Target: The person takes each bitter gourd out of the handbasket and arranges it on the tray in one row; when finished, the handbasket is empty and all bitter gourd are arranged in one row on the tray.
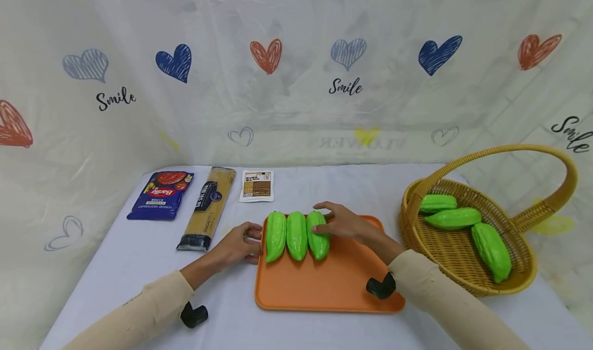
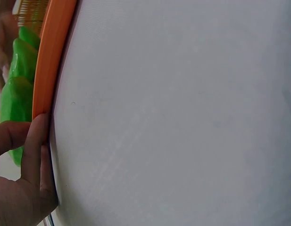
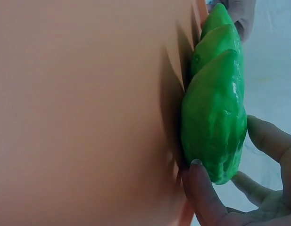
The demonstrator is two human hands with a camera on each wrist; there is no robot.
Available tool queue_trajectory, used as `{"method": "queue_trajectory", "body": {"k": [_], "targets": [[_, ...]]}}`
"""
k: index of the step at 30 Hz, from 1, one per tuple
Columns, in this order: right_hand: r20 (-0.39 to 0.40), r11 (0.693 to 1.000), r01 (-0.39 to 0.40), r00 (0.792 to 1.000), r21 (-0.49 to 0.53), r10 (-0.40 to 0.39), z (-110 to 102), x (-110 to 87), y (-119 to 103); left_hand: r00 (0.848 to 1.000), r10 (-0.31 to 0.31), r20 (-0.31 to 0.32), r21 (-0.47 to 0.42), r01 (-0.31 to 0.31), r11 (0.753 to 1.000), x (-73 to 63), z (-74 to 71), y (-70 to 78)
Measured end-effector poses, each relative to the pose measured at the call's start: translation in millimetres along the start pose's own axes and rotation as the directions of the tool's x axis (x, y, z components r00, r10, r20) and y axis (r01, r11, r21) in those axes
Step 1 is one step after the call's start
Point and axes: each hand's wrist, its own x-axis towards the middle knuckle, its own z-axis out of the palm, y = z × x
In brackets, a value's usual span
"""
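Three green, lumpy bitter melons lie side by side at the upper left of an orange tray point(image 1: 319, 288), their pointed tips toward me. My right hand point(image 1: 344, 221) grips the upper end of the rightmost bitter melon point(image 1: 318, 242), fingers and thumb around it in the right wrist view point(image 3: 216, 117). Beside it are the middle bitter melon point(image 1: 296, 237) and the left bitter melon point(image 1: 276, 237). At the tray's left edge, my left hand point(image 1: 238, 244) holds the rim with its fingertips. That rim point(image 2: 46, 80) also shows in the left wrist view.
To the right stands a wicker basket point(image 1: 468, 267) with a tall handle, holding three more bitter melons point(image 1: 492, 252). Left of the tray lie a pasta pack point(image 1: 210, 206) and a blue pouch point(image 1: 161, 195). A small white-and-brown packet point(image 1: 257, 186) lies behind the tray.
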Motion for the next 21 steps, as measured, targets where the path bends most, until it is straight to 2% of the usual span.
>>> {"method": "queue_trajectory", "body": {"k": [11, 21], "targets": [[0.008, 0.999, 0.005, 1.000, 0.039, -0.006, -1, -0.8, 0, 1.000, 0.000, 0.002, 0.001, 0.000, 1.000, -1.2, -0.6, 0.8], [-0.014, 1.000, -0.022, 1.000, -0.011, 0.021, -10, -11.9, -4, 1.000, -0.003, 0.002, -0.006, 0.003, 1.000, -1.5, 0.0, 0.7]]}}
